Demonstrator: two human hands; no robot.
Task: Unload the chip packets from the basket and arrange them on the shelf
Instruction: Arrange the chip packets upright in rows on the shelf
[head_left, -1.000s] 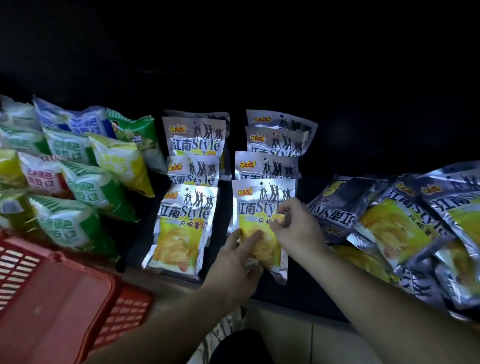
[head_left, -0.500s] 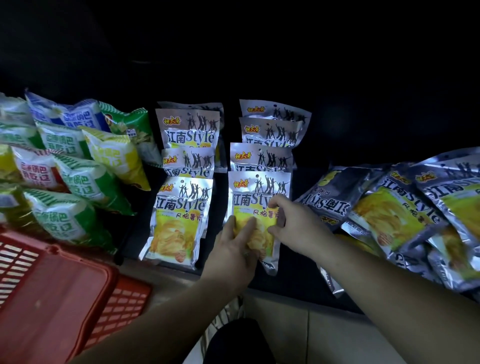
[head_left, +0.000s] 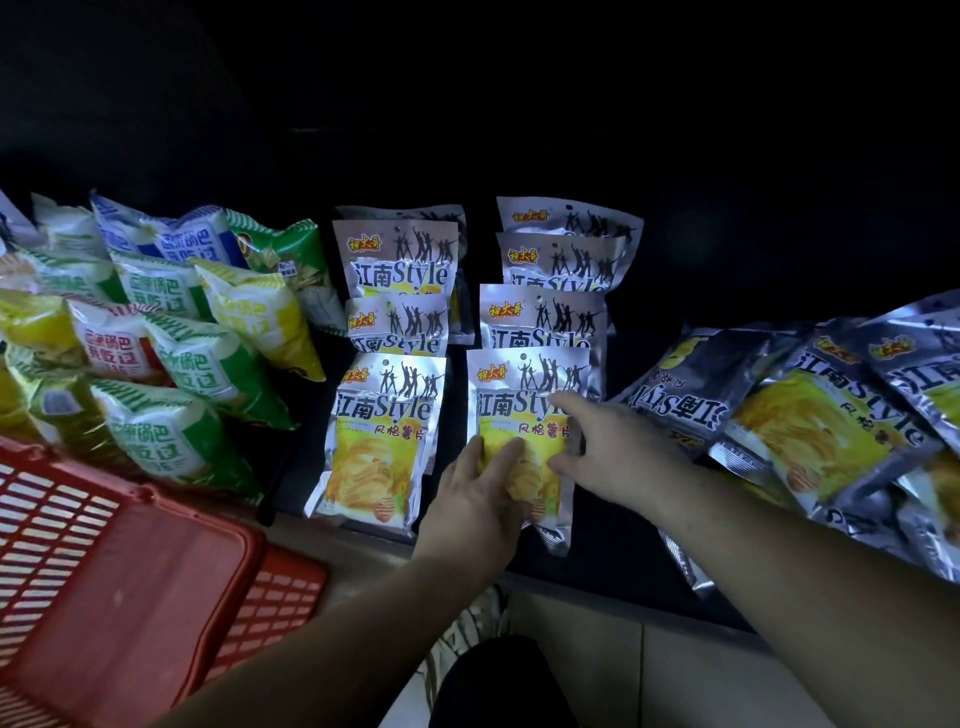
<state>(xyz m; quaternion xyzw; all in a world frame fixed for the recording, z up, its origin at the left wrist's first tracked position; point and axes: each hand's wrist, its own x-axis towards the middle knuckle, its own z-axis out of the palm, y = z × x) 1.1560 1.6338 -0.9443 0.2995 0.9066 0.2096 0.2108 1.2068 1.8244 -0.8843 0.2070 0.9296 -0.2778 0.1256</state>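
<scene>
Chip packet (head_left: 524, 410), the front one of the right-hand column, lies flat on the shelf (head_left: 597, 569) under both hands. The left hand (head_left: 467, 509) has its fingers (head_left: 506, 452) laid straight over the yellow lower half, pressing. The right hand (head_left: 623, 452) stretches its forefinger across the print, the rest bent at the packet's right edge; pinching or only resting, I cannot tell.

The trouble I'd expect is below the fingers. The bottom corner looks to overhang the shelf lip, and slick foil let go there could slide to the floor. Right of the right fingers, past a narrow dark gap, a loose heap of packets (head_left: 821, 431) could slump in. Left of the left fingers only a thin strip separates the neighbouring column (head_left: 374, 441). Beyond the fingertips, overlapped packets (head_left: 540, 317) fill the row. The red basket (head_left: 130, 597) sits well left.
</scene>
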